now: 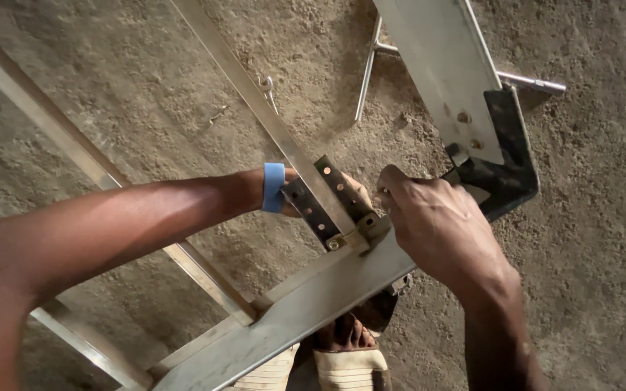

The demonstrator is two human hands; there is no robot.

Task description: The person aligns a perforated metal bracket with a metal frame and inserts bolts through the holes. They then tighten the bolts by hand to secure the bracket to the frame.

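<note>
Over a rough sandy floor, a person is working on a metal ladder frame seen from above. Their left hand, with a pale blue band around the wrist, is reaching under a thin diagonal brace and is lying against a perforated hinge bracket where the brace is meeting the flat rail. Most of that hand is hiding behind the brace and bracket, so I cannot tell how far its fingers are curling or whether they are gripping anything. The right hand is coming in from the lower right, its fingers bending inward and pressing at the same joint beside the bracket; it seems to be pinching something small there, though the piece itself is too hidden to make out. Just beyond the right hand, a black angled foot is capping the end of a wide riveted rail. A thin metal rod is lying on the floor past it. Below the frame, a pair of worn pale shoes is showing at the bottom edge.
</note>
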